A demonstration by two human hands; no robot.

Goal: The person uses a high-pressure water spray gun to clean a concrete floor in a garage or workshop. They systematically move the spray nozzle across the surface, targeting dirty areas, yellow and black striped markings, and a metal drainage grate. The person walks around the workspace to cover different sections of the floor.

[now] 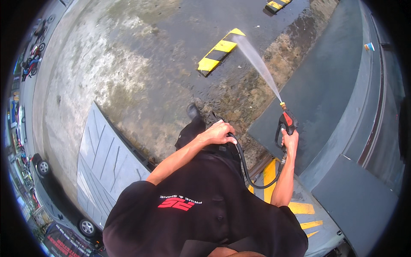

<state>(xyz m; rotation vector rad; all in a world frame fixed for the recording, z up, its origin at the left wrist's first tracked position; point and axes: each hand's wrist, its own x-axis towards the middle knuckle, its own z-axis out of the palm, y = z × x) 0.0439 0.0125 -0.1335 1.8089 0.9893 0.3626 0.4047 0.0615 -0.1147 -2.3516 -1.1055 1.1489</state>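
My right hand [290, 139] is wrapped round the grip of a black and red pressure washer gun [288, 121]. From its nozzle a white fan of water [259, 63] shoots forward onto the far end of a yellow and black striped wheel stop [220, 52]. A black hose [245, 168] hangs in a loop from the gun's lower end. In front of my waist, my left hand [220, 132] is closed round that hose. Wet, stained concrete [180, 64] surrounds the wheel stop.
A second striped wheel stop [277, 5] lies farther off. Grey ramp plates [100, 158] rise at left, and a dark grey raised surface [323, 81] runs along the right. Yellow stripes [301, 208] mark the floor beside me. A parked car [60, 205] and motorcycles [32, 62] stand far left.
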